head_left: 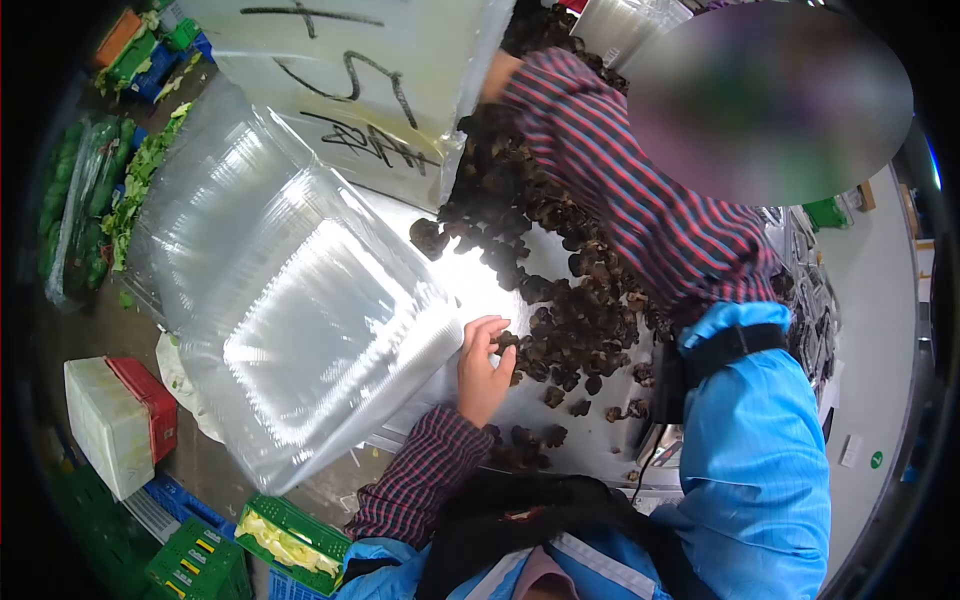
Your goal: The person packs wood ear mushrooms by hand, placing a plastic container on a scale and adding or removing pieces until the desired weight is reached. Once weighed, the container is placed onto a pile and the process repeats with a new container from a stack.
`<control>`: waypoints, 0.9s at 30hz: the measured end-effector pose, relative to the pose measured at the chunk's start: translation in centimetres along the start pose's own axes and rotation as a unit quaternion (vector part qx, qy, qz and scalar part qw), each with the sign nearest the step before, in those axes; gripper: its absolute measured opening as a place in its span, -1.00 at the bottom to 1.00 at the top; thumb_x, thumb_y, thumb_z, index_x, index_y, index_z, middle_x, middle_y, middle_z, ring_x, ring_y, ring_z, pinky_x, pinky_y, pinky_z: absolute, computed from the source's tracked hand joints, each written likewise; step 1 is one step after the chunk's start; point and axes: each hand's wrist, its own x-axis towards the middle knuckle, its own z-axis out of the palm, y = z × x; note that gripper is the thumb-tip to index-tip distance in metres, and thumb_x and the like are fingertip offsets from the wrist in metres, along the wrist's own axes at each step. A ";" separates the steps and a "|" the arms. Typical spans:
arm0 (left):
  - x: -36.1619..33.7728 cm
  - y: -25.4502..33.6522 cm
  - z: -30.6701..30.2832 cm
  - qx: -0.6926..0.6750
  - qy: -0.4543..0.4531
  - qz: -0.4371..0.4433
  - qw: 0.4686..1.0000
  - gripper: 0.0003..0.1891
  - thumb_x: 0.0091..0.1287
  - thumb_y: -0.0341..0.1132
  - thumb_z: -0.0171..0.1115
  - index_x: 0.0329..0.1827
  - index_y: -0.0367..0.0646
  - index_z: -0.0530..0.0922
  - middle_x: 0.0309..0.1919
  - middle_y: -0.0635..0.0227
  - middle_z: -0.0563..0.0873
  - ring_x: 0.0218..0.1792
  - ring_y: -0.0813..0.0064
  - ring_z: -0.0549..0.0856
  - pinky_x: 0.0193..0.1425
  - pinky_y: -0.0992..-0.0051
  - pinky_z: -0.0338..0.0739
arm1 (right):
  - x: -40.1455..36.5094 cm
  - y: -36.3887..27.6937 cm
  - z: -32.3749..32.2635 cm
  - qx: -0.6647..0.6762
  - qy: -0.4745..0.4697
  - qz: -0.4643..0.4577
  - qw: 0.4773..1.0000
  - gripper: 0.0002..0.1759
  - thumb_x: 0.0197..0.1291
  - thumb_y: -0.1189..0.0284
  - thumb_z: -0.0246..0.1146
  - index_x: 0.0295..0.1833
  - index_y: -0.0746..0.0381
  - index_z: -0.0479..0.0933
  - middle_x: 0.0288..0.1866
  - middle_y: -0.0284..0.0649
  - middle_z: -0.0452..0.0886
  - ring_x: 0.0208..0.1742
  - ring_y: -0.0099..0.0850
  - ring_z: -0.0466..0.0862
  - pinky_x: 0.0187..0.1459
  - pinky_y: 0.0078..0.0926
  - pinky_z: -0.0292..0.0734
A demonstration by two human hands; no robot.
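Note:
My left hand, in a red checked sleeve, lies on the white table beside the corner of a stack of clear plastic clamshell boxes. Its fingers are curled around a dark dried mushroom at the edge of a large pile of dried mushrooms. My right hand is out of view. A co-worker in a striped shirt and blue apron stands close on the right. The co-worker's arm reaches across the pile toward the far end.
A white bag or box with black handwriting stands at the table's far end. On the floor at left are bagged cucumbers, loose greens, a white and red crate and green crates.

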 end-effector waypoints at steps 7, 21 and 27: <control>1.9 -0.6 1.0 -0.025 0.008 0.007 1.000 -0.65 0.18 -0.60 0.20 0.05 -0.24 0.52 0.12 0.24 0.48 0.08 0.42 0.56 0.03 0.46 0.54 | -1.8 -2.3 3.2 0.024 -0.148 -0.010 0.989 -0.46 -0.02 0.14 0.34 0.05 0.23 0.59 -0.14 -0.03 0.64 -0.01 -0.01 0.62 0.05 -0.14 0.51; 7.8 -0.6 6.5 0.213 -0.023 0.089 0.973 0.08 -0.15 -0.60 0.44 0.52 -0.03 0.07 0.38 -0.12 0.19 0.38 -0.15 0.19 0.44 0.13 0.19 | -28.4 -1.1 12.5 0.147 -0.055 0.016 0.987 -0.20 -0.31 0.48 0.52 0.22 0.03 0.46 0.28 -0.17 0.37 0.26 -0.05 0.37 0.23 -0.13 0.42; 2.8 -1.0 7.3 0.189 -0.100 0.073 0.974 -0.19 -0.08 -0.60 0.36 0.34 -0.05 0.33 0.08 0.12 0.48 0.13 0.03 0.50 0.19 0.24 0.43 | -35.8 -5.5 16.4 0.254 0.081 0.132 0.955 -0.44 -0.24 0.58 0.43 0.01 0.10 0.52 0.07 -0.19 0.48 0.10 -0.06 0.51 0.11 -0.20 0.48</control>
